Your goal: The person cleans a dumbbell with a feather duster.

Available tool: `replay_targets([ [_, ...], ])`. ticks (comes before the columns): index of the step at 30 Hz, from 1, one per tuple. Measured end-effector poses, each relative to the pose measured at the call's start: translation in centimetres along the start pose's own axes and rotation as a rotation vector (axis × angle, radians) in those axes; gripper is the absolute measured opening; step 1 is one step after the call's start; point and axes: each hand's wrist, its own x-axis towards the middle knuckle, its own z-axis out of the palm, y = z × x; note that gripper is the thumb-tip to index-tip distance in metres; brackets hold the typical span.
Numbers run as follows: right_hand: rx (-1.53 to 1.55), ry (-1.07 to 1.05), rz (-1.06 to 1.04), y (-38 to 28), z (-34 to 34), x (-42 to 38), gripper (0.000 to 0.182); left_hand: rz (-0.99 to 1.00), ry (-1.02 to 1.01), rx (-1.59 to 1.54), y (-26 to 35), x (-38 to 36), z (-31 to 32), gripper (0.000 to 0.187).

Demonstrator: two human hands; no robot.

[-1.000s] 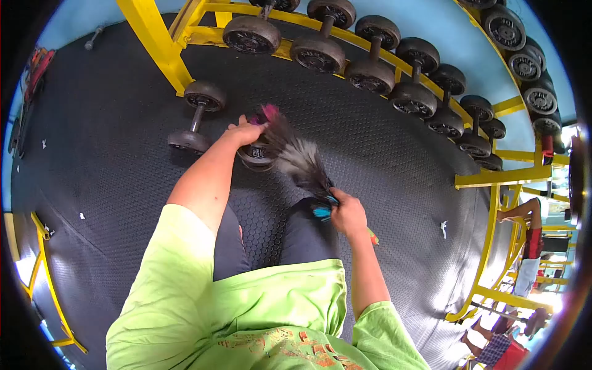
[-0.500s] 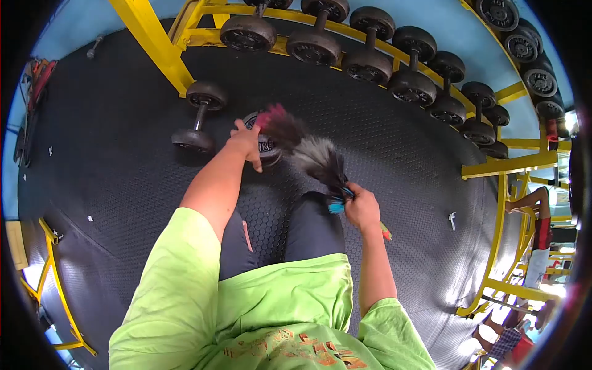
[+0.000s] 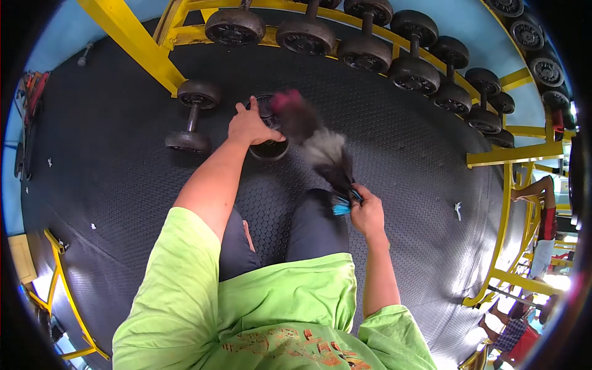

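My left hand [image 3: 250, 127] rests against a dumbbell [image 3: 269, 152] on the floor, its fingers spread, with the thumb over the near weight and the index finger by the far one. The hand covers much of the dumbbell's middle. My right hand [image 3: 368, 214] is closed around the handle end of a feather duster [image 3: 327, 148], dark and grey with a blurred pink tip and blue bits near the grip. The duster's pink end is beside the dumbbell's right side; contact cannot be made out. A second dumbbell [image 3: 193, 117] lies just left of my left hand.
A yellow rack [image 3: 132, 46] holds a row of dumbbells [image 3: 364, 52] ahead, curving to the right. Black textured matting [image 3: 419, 197] covers the floor, with small white scraps [image 3: 457, 211] on it. Other people [image 3: 542, 234] are at the far right among yellow frames.
My left hand has shifted up and right over the dumbbell, its thumb now across the near weight. The duster's feathered end has swung slightly right, and the view has shifted a little.
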Motion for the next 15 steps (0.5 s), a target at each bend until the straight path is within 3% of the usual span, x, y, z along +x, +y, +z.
replay_targets([
  [7, 0.023, 0.038, 0.01, 0.5, -0.6, -0.3, 0.038, -0.132, 0.032, -0.115, 1.9, 0.9, 1.1, 0.144],
  [9, 0.022, 0.036, 0.029, 0.0, -0.4, 0.2, 0.038, -0.024, -0.053, 0.129, 1.8, -0.4, 1.5, 0.142],
  [10, 0.016, 0.036, 0.047, -0.2, -0.3, 0.4, 0.039, -0.074, -0.171, 0.112, 1.7, -0.3, 1.5, 0.143],
  [11, 0.018, 0.033, 0.038, -0.4, -0.3, 0.6, 0.039, -0.081, -0.165, 0.11, 1.9, -0.5, 1.7, 0.143],
  [13, -0.087, -0.086, -0.039, -0.4, -0.4, 0.5, 0.04, -0.043, -0.307, 0.365, 3.1, -3.0, 1.4, 0.145],
  [15, -0.089, -0.097, -0.045, 0.1, -0.6, 0.3, 0.041, 0.031, -0.191, 0.418, 1.7, -2.3, 2.8, 0.138],
])
